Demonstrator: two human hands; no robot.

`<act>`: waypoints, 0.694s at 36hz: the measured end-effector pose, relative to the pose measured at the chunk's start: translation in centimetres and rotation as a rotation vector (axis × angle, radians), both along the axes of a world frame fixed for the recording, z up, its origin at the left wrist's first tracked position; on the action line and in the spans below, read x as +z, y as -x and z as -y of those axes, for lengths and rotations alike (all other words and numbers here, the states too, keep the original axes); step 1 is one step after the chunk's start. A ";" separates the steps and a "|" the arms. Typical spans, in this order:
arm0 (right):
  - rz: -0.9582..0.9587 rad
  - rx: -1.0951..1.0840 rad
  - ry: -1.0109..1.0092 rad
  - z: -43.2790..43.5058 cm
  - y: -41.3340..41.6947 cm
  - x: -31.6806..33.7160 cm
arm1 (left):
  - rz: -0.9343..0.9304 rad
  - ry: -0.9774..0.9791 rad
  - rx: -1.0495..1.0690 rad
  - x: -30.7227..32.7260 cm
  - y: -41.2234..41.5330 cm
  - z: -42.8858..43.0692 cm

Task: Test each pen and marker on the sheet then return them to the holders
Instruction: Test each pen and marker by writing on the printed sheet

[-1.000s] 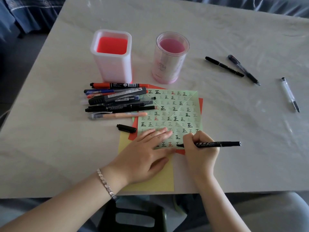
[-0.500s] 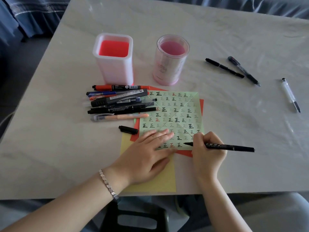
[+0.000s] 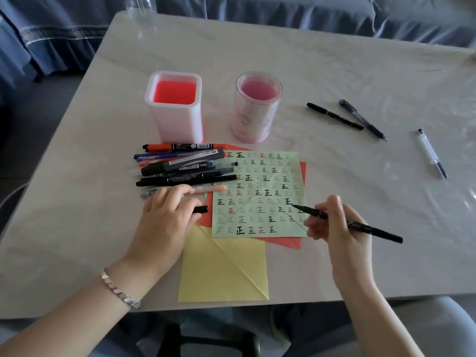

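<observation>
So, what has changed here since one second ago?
The left hand left the green sheet and moved left onto the black cap, fingers around it. The right hand lifted the black pen off the sheet, tip now above it. Pen pile, both holders and the three pens at right stayed.

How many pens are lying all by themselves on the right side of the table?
3. A thin black pen and a dark clear pen lie close together beyond the sheet; a clear pen lies alone nearer the right edge.
</observation>
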State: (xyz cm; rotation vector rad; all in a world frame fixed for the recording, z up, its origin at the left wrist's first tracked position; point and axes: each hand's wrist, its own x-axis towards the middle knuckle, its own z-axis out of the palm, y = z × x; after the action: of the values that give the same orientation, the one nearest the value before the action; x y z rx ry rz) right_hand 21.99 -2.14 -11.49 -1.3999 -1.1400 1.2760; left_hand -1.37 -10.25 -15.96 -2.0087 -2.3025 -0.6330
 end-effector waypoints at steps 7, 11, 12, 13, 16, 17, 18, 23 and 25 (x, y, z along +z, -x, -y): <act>-0.231 0.105 0.110 0.6 0.7 2.0 | 0.561 0.048 -0.086 3.8 -2.8 -0.3; -0.278 0.133 0.081 0.8 1.3 3.1 | 0.767 0.088 -0.156 5.2 -4.2 -0.5; -0.285 0.137 0.078 0.8 1.4 3.3 | 0.773 0.093 -0.174 5.5 -4.5 -0.6; -0.287 0.136 0.074 0.8 1.4 3.5 | 0.780 0.092 -0.191 5.7 -4.7 -0.7; -0.278 0.114 0.067 0.8 1.4 3.8 | 0.782 0.080 -0.237 6.2 -5.2 -0.9; -0.275 0.110 0.067 0.7 1.3 3.9 | 0.777 0.073 -0.252 6.3 -5.3 -1.0; -0.272 0.111 0.066 0.7 1.3 3.9 | 0.772 0.066 -0.264 6.3 -5.4 -1.0; -0.194 0.123 0.053 0.8 1.3 3.8 | 0.720 0.067 -0.320 6.3 -5.9 -1.7; -0.118 0.145 0.041 0.6 1.3 3.5 | 0.748 0.101 -0.356 6.3 -6.3 -2.0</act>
State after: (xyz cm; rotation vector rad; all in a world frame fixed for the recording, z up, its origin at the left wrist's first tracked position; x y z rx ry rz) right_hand 20.68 -2.77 -7.96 -1.2718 -1.1568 1.4727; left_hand 4.94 -8.25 -9.68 -2.5857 -2.3210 -1.5485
